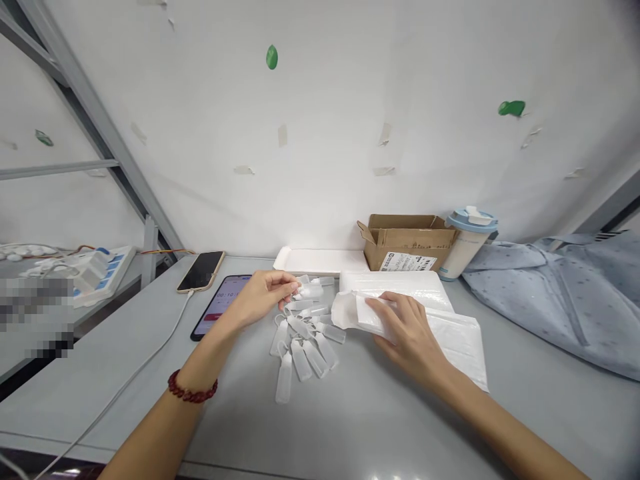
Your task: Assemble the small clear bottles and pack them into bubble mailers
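Observation:
My left hand [260,297] pinches one small clear plastic bottle [311,289] above a heap of several like bottles [304,343] lying on the grey table [350,427]. A red bead bracelet sits on that wrist. My right hand [403,330] grips the open mouth of a white plastic bag [365,313], which lies on a stack of white bags [457,337] just right of the bottles.
Two phones [201,271] lie at the left, one on a white cable [125,387]. A white tray [320,260], a cardboard box [407,243] and a blue-lidded cup [467,243] stand by the wall. Blue cloth [565,293] lies right. A power strip [97,270] sits far left.

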The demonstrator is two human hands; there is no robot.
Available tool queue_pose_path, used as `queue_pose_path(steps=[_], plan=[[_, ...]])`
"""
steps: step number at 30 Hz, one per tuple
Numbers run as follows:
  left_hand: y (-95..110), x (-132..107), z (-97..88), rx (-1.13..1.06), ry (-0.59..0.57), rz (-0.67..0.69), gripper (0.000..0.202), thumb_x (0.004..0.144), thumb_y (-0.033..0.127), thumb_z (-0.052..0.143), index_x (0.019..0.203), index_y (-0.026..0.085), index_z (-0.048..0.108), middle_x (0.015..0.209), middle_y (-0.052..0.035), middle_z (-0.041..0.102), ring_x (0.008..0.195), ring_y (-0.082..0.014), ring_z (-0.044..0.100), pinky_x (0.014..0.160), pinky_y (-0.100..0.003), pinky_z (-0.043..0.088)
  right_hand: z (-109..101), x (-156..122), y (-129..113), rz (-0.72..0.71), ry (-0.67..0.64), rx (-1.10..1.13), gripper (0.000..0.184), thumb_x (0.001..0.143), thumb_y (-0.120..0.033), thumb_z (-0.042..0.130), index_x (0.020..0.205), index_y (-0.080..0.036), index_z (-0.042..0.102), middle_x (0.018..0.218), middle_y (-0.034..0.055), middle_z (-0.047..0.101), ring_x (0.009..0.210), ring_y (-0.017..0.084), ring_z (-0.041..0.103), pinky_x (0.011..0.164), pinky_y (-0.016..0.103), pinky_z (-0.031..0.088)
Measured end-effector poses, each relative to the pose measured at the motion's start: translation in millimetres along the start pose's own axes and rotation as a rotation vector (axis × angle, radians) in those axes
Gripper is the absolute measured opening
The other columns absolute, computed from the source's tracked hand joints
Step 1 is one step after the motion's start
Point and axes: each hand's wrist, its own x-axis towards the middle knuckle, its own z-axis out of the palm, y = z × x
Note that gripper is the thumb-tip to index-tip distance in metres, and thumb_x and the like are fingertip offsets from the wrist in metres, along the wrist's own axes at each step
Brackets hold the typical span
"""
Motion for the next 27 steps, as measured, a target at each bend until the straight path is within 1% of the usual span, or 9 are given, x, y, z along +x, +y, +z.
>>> queue_pose_path(steps=[5, 8, 12, 15, 17, 20, 22, 25, 27], plan=[[1.1, -2.0, 7.9, -0.051, -0.109, 0.0, 0.02, 0.077, 0.033, 0.057, 0.078, 0.014, 0.065, 0.062, 0.0019, 0.054, 0.054, -0.0087, 0.047, 0.055, -0.022, 0.041, -0.2, 0.0, 0.0, 0.003, 0.008, 0.019, 0.048, 0.074, -0.01, 0.051, 0.121, -0.018, 0.045, 0.111, 0.0148, 0.046, 0.1, 0.029, 0.044, 0.082, 0.045, 0.04], [-2.5, -0.8, 21.2, -0.046, -0.148, 0.02, 0.019, 0.078, 0.031, 0.057, 0.08, 0.014, 0.066, 0.065, 0.0006, 0.057, 0.056, -0.0096, 0.049, 0.055, -0.022, 0.041, -0.4, -0.4, -2.0, -0.017, 0.016, 0.054, 0.05, 0.073, -0.009, 0.051, 0.122, -0.016, 0.045, 0.111, 0.0153, 0.046, 0.1, 0.029, 0.044, 0.082, 0.045, 0.04], [-8.9, -2.4, 48.1, 0.057, -0.091, 0.119, 0.017, 0.08, 0.026, 0.055, 0.08, 0.016, 0.069, 0.082, -0.0037, 0.067, 0.076, -0.015, 0.057, 0.065, -0.024, 0.042, -1.8, -0.7, -7.6, -0.049, 0.039, 0.11, 0.05, 0.072, -0.008, 0.051, 0.121, -0.017, 0.046, 0.11, 0.0146, 0.047, 0.1, 0.028, 0.045, 0.081, 0.044, 0.041], [-10.7, -6.8, 65.9, 0.155, -0.028, 0.2, 0.017, 0.08, 0.025, 0.055, 0.08, 0.019, 0.072, 0.08, -0.0019, 0.069, 0.074, -0.015, 0.055, 0.065, -0.025, 0.04, -2.4, -1.4, -11.7, -0.068, 0.055, 0.131, 0.051, 0.072, -0.007, 0.051, 0.121, -0.019, 0.046, 0.11, 0.0141, 0.048, 0.1, 0.028, 0.045, 0.081, 0.044, 0.041], [-9.4, -10.0, 72.4, 0.168, -0.043, 0.22, 0.019, 0.08, 0.025, 0.055, 0.083, 0.022, 0.073, 0.079, -0.0005, 0.07, 0.072, -0.0147, 0.054, 0.062, -0.024, 0.039, -2.1, -1.8, -13.2, -0.072, 0.058, 0.134, 0.051, 0.072, -0.007, 0.051, 0.122, -0.019, 0.046, 0.109, 0.0141, 0.048, 0.1, 0.028, 0.045, 0.08, 0.044, 0.041], [-5.7, -11.7, 70.3, 0.156, -0.081, 0.195, 0.021, 0.081, 0.027, 0.054, 0.089, 0.024, 0.073, 0.084, 0.0001, 0.072, 0.071, -0.0148, 0.055, 0.06, -0.024, 0.04, -1.4, -1.9, -13.1, -0.068, 0.055, 0.136, 0.052, 0.072, -0.006, 0.05, 0.122, -0.019, 0.046, 0.109, 0.0141, 0.048, 0.1, 0.028, 0.045, 0.08, 0.044, 0.041], [-5.3, -8.4, 60.9, 0.137, -0.04, 0.151, 0.022, 0.08, 0.03, 0.055, 0.089, 0.022, 0.073, 0.087, -0.0015, 0.072, 0.072, -0.0157, 0.058, 0.06, -0.024, 0.041, -1.0, -1.8, -11.4, -0.062, 0.045, 0.133, 0.051, 0.072, -0.007, 0.051, 0.122, -0.018, 0.046, 0.11, 0.0145, 0.048, 0.1, 0.028, 0.045, 0.08, 0.044, 0.041], [-14.0, 3.8, 40.4, 0.133, 0.155, 0.116, 0.023, 0.078, 0.03, 0.054, 0.082, 0.017, 0.072, 0.088, -0.004, 0.072, 0.079, -0.018, 0.06, 0.068, -0.026, 0.044, -0.3, -1.8, -7.4, -0.039, 0.032, 0.113, 0.049, 0.075, -0.011, 0.051, 0.122, -0.018, 0.046, 0.11, 0.0146, 0.048, 0.1, 0.028, 0.045, 0.081, 0.045, 0.041], [-26.6, 13.9, 28.2, 0.239, 0.304, 0.078, 0.022, 0.076, 0.03, 0.054, 0.081, 0.016, 0.07, 0.085, -0.0048, 0.071, 0.077, -0.0185, 0.06, 0.071, -0.028, 0.045, 0.3, -2.0, -4.6, -0.021, 0.026, 0.099, 0.048, 0.076, -0.012, 0.052, 0.123, -0.019, 0.046, 0.11, 0.0141, 0.048, 0.099, 0.028, 0.046, 0.081, 0.045, 0.041]])
